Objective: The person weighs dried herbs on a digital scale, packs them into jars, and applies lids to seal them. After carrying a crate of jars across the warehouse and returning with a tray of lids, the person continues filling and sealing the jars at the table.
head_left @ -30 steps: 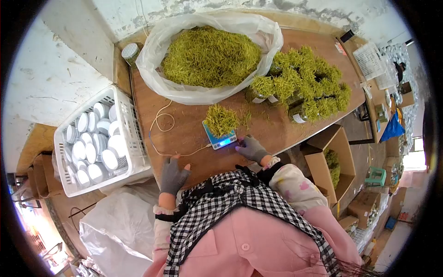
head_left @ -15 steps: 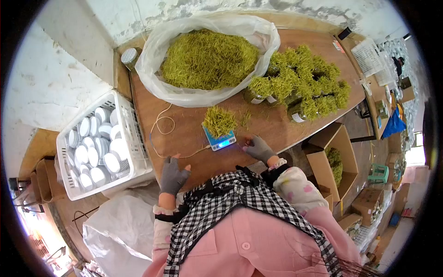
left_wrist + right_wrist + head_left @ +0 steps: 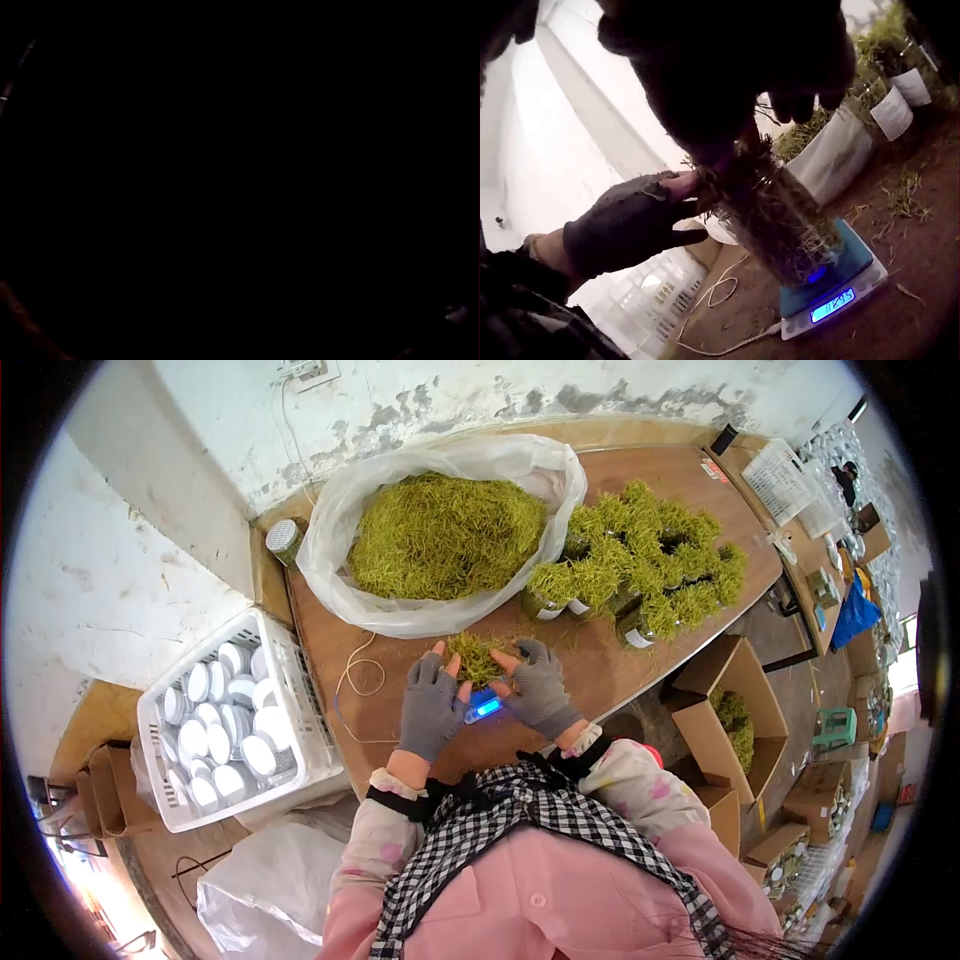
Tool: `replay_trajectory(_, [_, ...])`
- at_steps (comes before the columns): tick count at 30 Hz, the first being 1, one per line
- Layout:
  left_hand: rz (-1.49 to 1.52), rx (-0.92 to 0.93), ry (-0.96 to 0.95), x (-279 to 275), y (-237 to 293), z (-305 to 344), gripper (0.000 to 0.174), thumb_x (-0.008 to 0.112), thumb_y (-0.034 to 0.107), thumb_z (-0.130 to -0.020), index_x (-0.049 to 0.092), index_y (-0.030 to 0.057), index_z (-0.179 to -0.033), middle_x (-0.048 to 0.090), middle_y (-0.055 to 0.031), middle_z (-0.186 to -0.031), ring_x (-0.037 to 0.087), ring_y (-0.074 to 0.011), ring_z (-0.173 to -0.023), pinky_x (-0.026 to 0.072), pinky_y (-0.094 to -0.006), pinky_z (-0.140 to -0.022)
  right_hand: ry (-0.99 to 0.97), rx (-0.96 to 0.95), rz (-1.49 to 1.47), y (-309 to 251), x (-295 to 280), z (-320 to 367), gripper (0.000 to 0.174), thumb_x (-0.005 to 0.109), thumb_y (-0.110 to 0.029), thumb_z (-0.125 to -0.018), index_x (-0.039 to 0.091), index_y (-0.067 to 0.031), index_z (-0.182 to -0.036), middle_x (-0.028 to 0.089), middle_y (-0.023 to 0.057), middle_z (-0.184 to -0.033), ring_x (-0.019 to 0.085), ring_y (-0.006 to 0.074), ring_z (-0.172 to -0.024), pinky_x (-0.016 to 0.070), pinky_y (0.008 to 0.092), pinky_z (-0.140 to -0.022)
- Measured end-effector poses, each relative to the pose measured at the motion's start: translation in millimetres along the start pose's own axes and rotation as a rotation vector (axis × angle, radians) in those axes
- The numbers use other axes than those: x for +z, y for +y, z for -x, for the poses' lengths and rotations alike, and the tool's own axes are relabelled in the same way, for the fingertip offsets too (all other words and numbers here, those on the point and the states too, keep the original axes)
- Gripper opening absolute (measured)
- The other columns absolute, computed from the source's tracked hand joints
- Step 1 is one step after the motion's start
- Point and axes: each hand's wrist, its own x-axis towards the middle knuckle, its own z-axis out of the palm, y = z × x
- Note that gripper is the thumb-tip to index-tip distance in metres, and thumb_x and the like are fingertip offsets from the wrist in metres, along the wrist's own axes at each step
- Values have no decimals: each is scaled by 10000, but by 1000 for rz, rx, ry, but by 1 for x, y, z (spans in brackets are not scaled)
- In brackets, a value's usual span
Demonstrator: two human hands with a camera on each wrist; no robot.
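A clear jar stuffed with dried green stems stands on a small blue-and-white digital scale with a lit display. Loose stems stick up from its mouth. My left hand, in a grey fingerless glove, reaches in from the left, its extended fingers touching the stems at the jar's top. On the other side, my right hand, gloved alike, has its fingertips at the same tuft. Its dark shape hides part of the mouth in the right wrist view. The left wrist view is almost black.
Behind the scale sits a large plastic bag heaped with the same stems. Several filled jars cluster at right. A white crate of white-lidded jars stands at left, a cardboard box at lower right. A cable crosses the table.
Both hands have moved from the table beside the scale up to the stem-topped jar, one on each side. The head view has tilted, with more wall showing.
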Motion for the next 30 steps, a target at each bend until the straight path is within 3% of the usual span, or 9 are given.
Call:
replay_trajectory(4, [-198,5,-24,3,1,-8,402,616,303,-921,675,56,-1232,436,-193,-1502,427,-435,-1339,384,-502,-1095,-29,-2,153,-16,1,-8,372,641,-421,-891,714,-240,-1208,496,203,-1384,465,425,-1253,333,564,-1053])
replay_trajectory(8, [-278,-140,-169,9,6,-20,246,599,231,-918,729,89,-1071,441,-206,-1495,426,-467,-1330,402,-521,-1085,-295,113,226,-20,3,-38,314,603,-400,-904,746,-239,-1132,437,170,-1462,414,427,-1306,310,575,-1073])
replay_trajectory(14, [-279,-223,-221,8,10,-27,228,634,244,-882,738,98,-1024,486,-213,-1439,436,-457,-1320,412,-510,-1078,-522,102,201,-19,-21,-54,330,594,-410,-908,752,-200,-1107,431,157,-1471,399,426,-1337,316,592,-1085])
replay_trajectory(16, [-261,-235,-164,7,10,-26,242,652,256,-862,750,111,-1028,481,-191,-1454,419,-425,-1348,415,-506,-1072,-554,23,142,-15,-41,-67,330,607,-405,-905,749,-189,-1110,481,171,-1429,441,417,-1314,351,576,-1076])
replay_trajectory(18, [-232,-261,-115,8,10,-23,257,670,269,-842,763,124,-1033,476,-169,-1469,401,-393,-1376,419,-503,-1065,-457,-74,-69,-3,-58,-99,352,656,-387,-881,730,-169,-1148,607,197,-1253,565,393,-1187,453,497,-1009])
replay_trajectory(19, [-154,-234,-66,7,8,-21,285,691,252,-837,745,128,-1088,470,-186,-1463,424,-403,-1350,427,-492,-1059,-373,-172,38,0,-65,-117,394,693,-362,-859,706,-145,-1187,665,205,-1087,636,392,-1045,517,442,-923])
replay_trajectory(25, [337,-301,165,-12,-7,7,483,712,256,-896,573,71,-1320,453,-256,-1437,449,-440,-1311,402,-478,-1076,-497,-72,595,4,-40,-218,462,718,-375,-837,690,-84,-1196,679,179,-1136,658,364,-1046,536,443,-887])
replay_trajectory(27, [392,-388,174,-22,-16,16,520,703,264,-914,530,63,-1362,447,-263,-1440,446,-442,-1315,397,-476,-1078,-800,112,755,-1,-19,-248,576,716,-414,-863,626,-68,-1315,620,193,-1314,599,346,-1219,501,444,-979])
replay_trajectory(30, [256,-444,184,-32,-30,34,527,705,242,-919,516,44,-1370,445,-271,-1435,447,-445,-1314,400,-487,-1072,-1011,235,819,33,27,-271,622,695,-351,-904,531,-21,-1405,536,176,-1434,565,359,-1266,449,446,-1053])
